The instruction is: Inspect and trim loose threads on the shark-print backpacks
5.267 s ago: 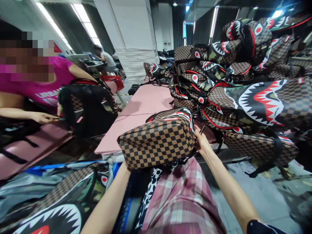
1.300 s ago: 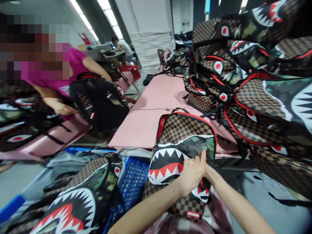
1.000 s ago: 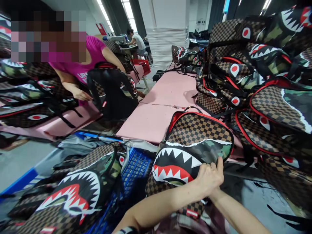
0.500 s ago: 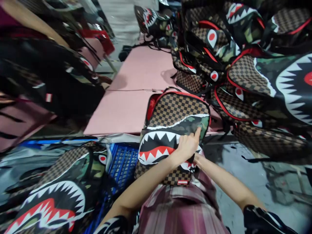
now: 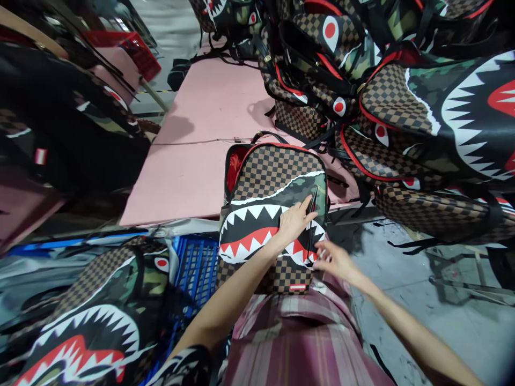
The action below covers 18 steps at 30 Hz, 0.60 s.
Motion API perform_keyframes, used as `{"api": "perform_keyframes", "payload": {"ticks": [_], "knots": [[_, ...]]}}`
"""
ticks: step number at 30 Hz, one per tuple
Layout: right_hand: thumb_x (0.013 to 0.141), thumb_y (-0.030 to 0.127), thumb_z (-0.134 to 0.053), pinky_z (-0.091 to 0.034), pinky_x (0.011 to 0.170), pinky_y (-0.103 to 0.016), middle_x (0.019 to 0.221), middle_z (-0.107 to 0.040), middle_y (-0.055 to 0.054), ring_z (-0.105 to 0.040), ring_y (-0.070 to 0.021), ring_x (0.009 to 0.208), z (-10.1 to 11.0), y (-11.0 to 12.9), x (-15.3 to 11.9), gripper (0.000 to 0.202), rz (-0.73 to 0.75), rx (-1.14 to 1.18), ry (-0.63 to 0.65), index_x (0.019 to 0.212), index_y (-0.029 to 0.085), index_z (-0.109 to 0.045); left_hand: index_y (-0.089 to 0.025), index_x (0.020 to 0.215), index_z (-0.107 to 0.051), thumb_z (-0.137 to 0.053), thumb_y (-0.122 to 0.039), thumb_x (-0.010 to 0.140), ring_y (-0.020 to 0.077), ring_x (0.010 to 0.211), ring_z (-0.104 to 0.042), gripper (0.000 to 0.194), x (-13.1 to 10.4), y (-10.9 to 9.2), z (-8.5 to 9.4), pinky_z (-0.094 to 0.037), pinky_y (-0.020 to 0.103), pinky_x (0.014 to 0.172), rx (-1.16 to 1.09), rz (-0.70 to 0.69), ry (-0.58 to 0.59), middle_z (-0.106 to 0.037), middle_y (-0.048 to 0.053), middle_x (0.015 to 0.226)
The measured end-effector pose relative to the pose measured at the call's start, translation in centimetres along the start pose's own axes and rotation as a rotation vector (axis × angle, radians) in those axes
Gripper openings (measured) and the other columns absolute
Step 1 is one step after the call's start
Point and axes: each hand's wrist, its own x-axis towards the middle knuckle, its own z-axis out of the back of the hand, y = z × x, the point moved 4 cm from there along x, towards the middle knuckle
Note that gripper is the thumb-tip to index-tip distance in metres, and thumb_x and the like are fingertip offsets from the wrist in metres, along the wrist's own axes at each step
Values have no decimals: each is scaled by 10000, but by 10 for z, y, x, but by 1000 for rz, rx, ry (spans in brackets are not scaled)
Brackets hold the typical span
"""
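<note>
A backpack (image 5: 277,171) with brown checks, camouflage and a printed shark mouth leans upright against the table edge, in front of my lap. Its top is partly unzipped along red trim, and red lining shows at the left. A narrow dark slit runs down the right of its front panel. My left hand (image 5: 296,219) lies on the front at this slit, thumb and forefinger apart. Beside the lower right edge is my right hand (image 5: 333,261), fingers loosely bent and apart, with nothing visible in it. Whether its fingertips touch the bag I cannot tell.
Similar backpacks (image 5: 426,126) are heaped on the right of the pink tabletop (image 5: 201,118). At my left another shark backpack (image 5: 104,300) lies by a blue plastic crate (image 5: 199,268). A person's arm (image 5: 32,27) shows at the upper left, and a red bin (image 5: 132,53) stands behind.
My right hand has come out from behind the backpack's right edge to its front. My left forefinger has shifted on the front panel, where the dark slit now shows. The view has shifted slightly.
</note>
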Motion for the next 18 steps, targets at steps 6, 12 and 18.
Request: {"api": "perform_keyframes", "payload": {"ticks": [6, 12, 18], "knots": [[875, 292, -423, -369, 599, -274, 789, -645, -49, -567, -173, 668, -31, -10, -25, 213, 141, -334, -142, 883, 225, -625, -158, 1243, -502, -339, -167, 903, 211, 1196, -437, 377, -93, 4, -39, -364, 386, 987, 19, -351, -148, -557, 113, 1181], [762, 275, -523, -285, 512, -230, 494, -458, 42, -413, -108, 496, 7, 11, 26, 258, 61, -165, -256, 521, 191, -480, -309, 1294, -442, -454, -325, 887, 251, 1317, -300, 408, -151, -4, -79, -265, 503, 1048, 216, -558, 150, -435, 33, 1379], [767, 377, -476, -298, 555, -229, 570, -490, 26, -440, -123, 591, 79, 59, 148, 253, 105, -130, -440, 608, 184, -520, -305, 1328, -396, -440, -352, 888, 269, 1359, -206, 444, -135, -3, -85, -219, 539, 1058, 173, -543, 276, -349, 26, 1442]]}}
